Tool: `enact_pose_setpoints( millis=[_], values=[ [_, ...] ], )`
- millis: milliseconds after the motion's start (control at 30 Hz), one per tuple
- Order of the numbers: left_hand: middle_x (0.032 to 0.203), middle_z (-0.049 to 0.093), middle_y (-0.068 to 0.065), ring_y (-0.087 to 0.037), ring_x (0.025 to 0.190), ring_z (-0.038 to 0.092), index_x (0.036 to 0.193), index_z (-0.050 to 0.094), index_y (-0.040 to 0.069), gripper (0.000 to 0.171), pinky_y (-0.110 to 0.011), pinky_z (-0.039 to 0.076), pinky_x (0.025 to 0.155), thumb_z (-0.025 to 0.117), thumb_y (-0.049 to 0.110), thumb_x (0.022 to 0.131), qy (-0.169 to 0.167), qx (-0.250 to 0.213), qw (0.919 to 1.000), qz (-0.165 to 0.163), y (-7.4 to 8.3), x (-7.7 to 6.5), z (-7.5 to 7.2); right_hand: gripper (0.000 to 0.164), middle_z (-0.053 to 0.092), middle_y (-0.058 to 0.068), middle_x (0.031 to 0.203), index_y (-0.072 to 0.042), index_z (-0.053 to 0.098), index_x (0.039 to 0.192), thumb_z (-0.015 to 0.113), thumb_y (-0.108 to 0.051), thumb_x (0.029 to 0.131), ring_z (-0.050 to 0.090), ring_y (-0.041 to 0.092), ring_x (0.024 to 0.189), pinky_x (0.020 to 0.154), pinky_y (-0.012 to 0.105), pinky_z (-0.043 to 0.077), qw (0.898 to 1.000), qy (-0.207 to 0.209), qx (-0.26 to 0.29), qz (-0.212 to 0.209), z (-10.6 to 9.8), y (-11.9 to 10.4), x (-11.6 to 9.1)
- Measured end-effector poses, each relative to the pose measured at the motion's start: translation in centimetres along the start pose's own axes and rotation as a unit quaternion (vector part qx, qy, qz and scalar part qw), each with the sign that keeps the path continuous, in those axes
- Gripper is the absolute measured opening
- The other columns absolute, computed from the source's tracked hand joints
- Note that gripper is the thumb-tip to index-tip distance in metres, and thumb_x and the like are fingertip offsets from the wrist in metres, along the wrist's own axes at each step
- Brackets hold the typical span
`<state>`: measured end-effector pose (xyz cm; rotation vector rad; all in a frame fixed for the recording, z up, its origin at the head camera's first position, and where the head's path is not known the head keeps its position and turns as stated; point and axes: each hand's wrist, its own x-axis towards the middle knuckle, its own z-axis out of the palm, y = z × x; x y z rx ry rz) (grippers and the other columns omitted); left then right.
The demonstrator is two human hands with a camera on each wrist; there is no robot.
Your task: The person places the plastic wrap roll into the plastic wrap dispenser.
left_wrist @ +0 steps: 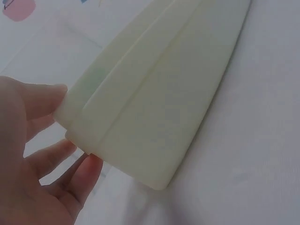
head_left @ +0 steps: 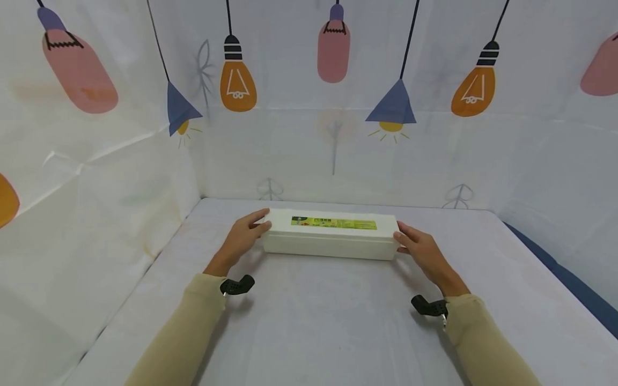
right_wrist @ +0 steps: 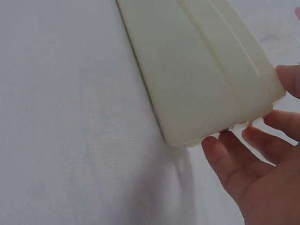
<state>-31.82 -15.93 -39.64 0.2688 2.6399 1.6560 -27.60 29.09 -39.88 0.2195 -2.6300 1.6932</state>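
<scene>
A long white cling film box point(head_left: 333, 246) with a yellow-green label on its lid lies across the far half of the table, long side toward me. My left hand point(head_left: 245, 236) holds its left end, the thumb at the lid's corner and the other fingers along the end face. In the left wrist view those fingertips point(left_wrist: 91, 164) are at the box's end point(left_wrist: 140, 117), below the lid seam. At the opposite end, my right hand point(head_left: 420, 249) grips in the same way. The right wrist view shows the right thumb point(right_wrist: 288, 79) on the lid's corner and fingertips point(right_wrist: 213, 145) against the end.
White cloth covers the table point(head_left: 328, 321). Behind it and at the sides hang white sheets point(head_left: 299, 145) printed with lamps and bulbs. A dark blue strip point(head_left: 560, 268) runs along the table's right edge. Black wrist cameras point(head_left: 236, 285) sit at both cuffs.
</scene>
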Motion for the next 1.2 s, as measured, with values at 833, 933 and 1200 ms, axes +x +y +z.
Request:
enact_pose_setpoints(
  millis=[833, 933, 1200],
  values=[
    [0.152, 0.046, -0.012, -0.034, 0.126, 0.054, 0.153, 0.044, 0.014, 0.052, -0.052, 0.046, 0.101, 0.051, 0.036, 0.106, 0.032, 0.083, 0.9954, 0.034, 0.6, 0.8, -0.2, 0.059, 0.050, 0.022, 0.145, 0.004, 0.048, 0.145, 0.057, -0.037, 0.104, 0.059, 0.028, 0.120, 0.093, 0.038, 0.054, 0.998, 0.040, -0.048, -0.019, -1.4, -0.4, -0.1],
    [0.149, 0.048, -0.014, -0.034, 0.129, 0.051, 0.151, 0.047, 0.010, 0.050, -0.053, 0.045, 0.102, 0.050, 0.033, 0.107, 0.045, 0.144, 0.9857, 0.074, 0.9, 0.8, -0.2, 0.057, 0.052, 0.023, 0.143, 0.003, 0.049, 0.144, 0.053, -0.038, 0.105, 0.058, 0.040, 0.120, 0.096, 0.050, 0.051, 0.994, 0.045, -0.095, -0.017, -1.9, -1.2, 0.0],
    [0.146, 0.050, -0.015, -0.037, 0.135, 0.045, 0.146, 0.052, 0.007, 0.049, -0.056, 0.038, 0.108, 0.050, 0.035, 0.106, 0.049, 0.299, 0.9421, 0.144, 2.1, -0.5, 0.1, 0.046, 0.058, 0.024, 0.136, -0.001, 0.056, 0.140, 0.051, -0.031, 0.106, 0.054, 0.044, 0.122, 0.094, 0.061, 0.046, 0.956, 0.053, -0.283, -0.059, -2.2, -3.8, -0.1]
  ],
)
